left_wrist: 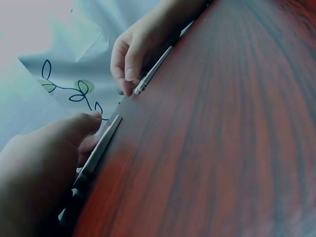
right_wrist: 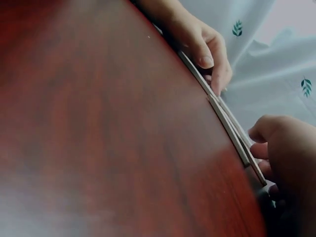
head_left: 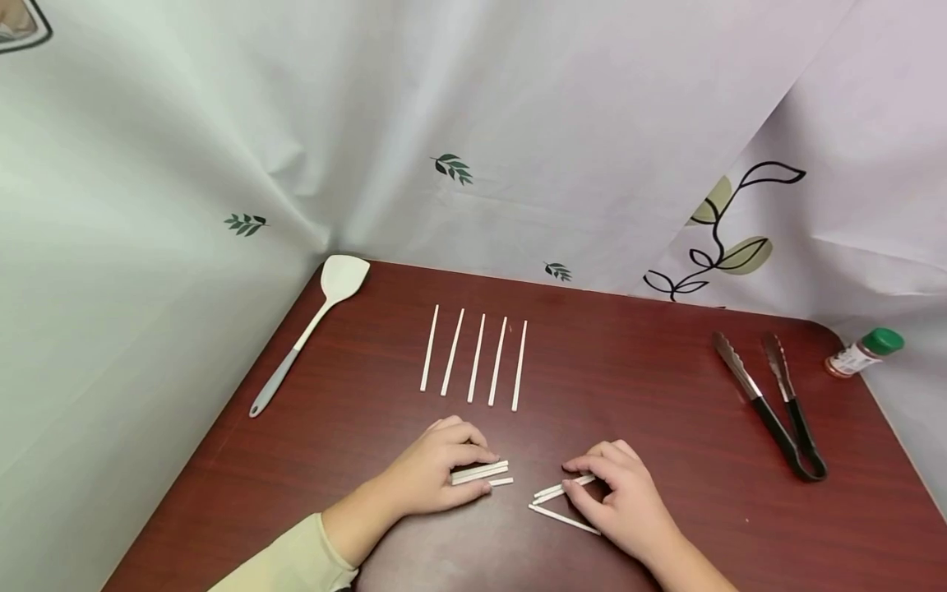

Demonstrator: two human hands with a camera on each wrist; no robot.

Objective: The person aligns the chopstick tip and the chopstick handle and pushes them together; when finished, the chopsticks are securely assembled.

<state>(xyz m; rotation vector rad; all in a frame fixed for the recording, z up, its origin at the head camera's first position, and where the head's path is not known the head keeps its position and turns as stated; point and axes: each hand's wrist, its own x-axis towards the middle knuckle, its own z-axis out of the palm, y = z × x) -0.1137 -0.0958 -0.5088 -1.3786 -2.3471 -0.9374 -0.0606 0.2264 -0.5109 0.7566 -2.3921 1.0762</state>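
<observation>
Thin white sticks (head_left: 480, 471) lie on the table under my left hand (head_left: 436, 467), whose curved fingers and thumb straddle them. My right hand (head_left: 621, 497) curves its thumb and fingers about another small group of white sticks (head_left: 549, 493), their left ends showing. One loose stick (head_left: 565, 520) slants just in front of that group, partly beneath the right hand. In the right wrist view, two sticks (right_wrist: 231, 129) run beside the right thumb. The left wrist view shows sticks (left_wrist: 106, 143) along the left hand. Farther back, several white sticks (head_left: 477, 358) stand apart in a roughly parallel row.
A white spatula (head_left: 344, 278) with a grey handle lies at the table's left edge. Tongs (head_left: 773, 411) with black handles rest spread on the right. Near the back right corner stands a green-capped spice jar (head_left: 858, 358). Patterned white cloth (head_left: 518, 164) hangs around the dark red table (head_left: 340, 444).
</observation>
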